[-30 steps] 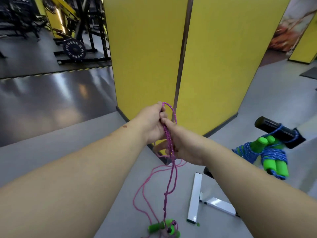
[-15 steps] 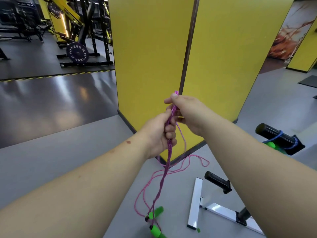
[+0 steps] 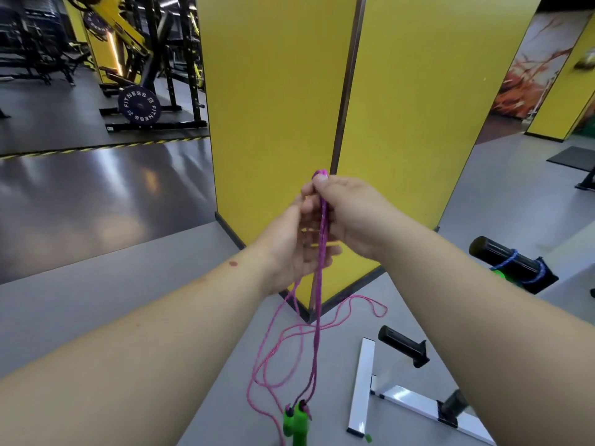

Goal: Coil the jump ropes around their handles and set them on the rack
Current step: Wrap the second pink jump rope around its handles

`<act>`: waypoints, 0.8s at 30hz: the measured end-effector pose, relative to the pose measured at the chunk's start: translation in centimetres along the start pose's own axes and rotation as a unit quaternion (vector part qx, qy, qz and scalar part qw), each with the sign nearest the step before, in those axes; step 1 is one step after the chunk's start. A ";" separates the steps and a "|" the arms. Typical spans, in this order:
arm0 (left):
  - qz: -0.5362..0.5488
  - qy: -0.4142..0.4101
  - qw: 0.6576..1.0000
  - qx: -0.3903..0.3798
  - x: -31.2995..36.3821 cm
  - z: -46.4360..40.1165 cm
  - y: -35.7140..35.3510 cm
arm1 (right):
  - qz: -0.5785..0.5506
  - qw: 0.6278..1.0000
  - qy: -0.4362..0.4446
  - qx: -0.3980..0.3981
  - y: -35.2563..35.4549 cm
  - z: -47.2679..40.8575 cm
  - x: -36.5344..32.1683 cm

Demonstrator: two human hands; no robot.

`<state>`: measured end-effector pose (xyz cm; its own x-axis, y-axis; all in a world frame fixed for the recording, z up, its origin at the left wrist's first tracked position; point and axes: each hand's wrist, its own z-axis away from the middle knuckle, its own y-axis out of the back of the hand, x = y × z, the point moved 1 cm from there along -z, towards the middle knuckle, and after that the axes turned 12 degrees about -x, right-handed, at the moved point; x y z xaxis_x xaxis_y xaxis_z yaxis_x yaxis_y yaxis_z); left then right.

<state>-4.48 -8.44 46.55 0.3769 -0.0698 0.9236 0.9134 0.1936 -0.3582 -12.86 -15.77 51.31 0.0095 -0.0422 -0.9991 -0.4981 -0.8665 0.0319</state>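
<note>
Location: in front of a yellow pillar [image 3: 283, 101] on a grey gym floor [image 3: 96, 304], both forearms extended into view.
Right hand: the right hand [image 3: 351, 217] is held highest, thumb and forefinger pinching the top bend of the pink jump rope [image 3: 323, 226].
Left hand: the left hand [image 3: 289, 249] sits just below and to the left, palm turned toward the camera, fingers loosely curled round the hanging strands; how tightly they close cannot be told.
Task item: the rope hangs doubled from the right hand, its strands running straight down to two green handles [image 3: 297, 424] that hang side by side at the lower edge of view. Slack loops of the same rope trail onto the floor near the pillar's base.
Rack: a white frame [image 3: 362, 381] lies on the floor at lower right, with black foam-covered pegs [image 3: 401, 344] standing from it.
Holders and contents: no bins or boxes seen. One black peg [image 3: 505, 257] at far right carries a blue rope [image 3: 508, 260] wound over it, with a patch of green just below; the rest of that bundle is hidden behind the right forearm.
Readable writing: a dark weight plate [image 3: 139, 107] at upper left, leaning at a black machine base, reads "FITNESS" twice round its rim; the smaller figures are too small to read.
Other markings: a yellow-and-black hazard stripe [image 3: 96, 149] crosses the darker floor at left.
</note>
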 end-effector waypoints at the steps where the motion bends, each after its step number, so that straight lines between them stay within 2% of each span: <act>1: -0.005 0.013 1.000 -0.012 -0.5 0.3 -0.3 | 0.048 0.998 0.016 0.026 0.3 -0.4 -0.5; 3: 0.022 0.008 0.999 -0.029 -0.8 0.3 -0.9 | 0.119 0.990 0.030 0.065 1.0 -1.0 -0.8; 5: 0.063 -0.012 0.998 -0.023 0.1 0.1 -1.2 | 0.093 0.994 -0.011 0.060 1.1 -0.9 -0.4; 8: 0.131 -0.054 0.990 0.012 2.4 -0.9 -1.6 | -0.038 0.990 -0.123 -0.049 0.6 0.8 0.9; 10: 0.132 -0.082 0.987 0.042 4.0 -1.2 -1.6 | 0.001 0.980 -0.164 -0.111 0.8 2.5 1.7; 12: 0.080 -0.110 0.989 0.062 5.0 -1.3 -1.2 | 0.045 0.978 -0.164 -0.119 1.2 3.8 1.8; 14: 0.027 -0.118 0.991 0.064 5.1 -1.0 -1.3 | 0.026 0.990 -0.111 -0.085 1.3 4.2 0.9; 18: 0.001 -0.034 0.999 -0.036 2.1 0.6 -2.8 | -0.100 0.995 0.004 0.015 1.2 2.4 -2.6; 21: -0.020 -0.015 0.997 -0.071 0.8 1.0 -3.4 | -0.072 0.994 0.038 0.078 2.1 0.8 -4.3; 24: -0.009 -0.053 0.998 -0.045 1.7 0.6 -3.2 | -0.018 0.997 -0.001 0.080 2.6 0.3 -3.4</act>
<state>-6.85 -8.56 49.33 0.3464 0.0331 0.9375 0.9318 0.1035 -0.3479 -14.44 -17.69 54.82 0.0287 -0.0119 -0.9995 -0.6299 -0.7766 -0.0088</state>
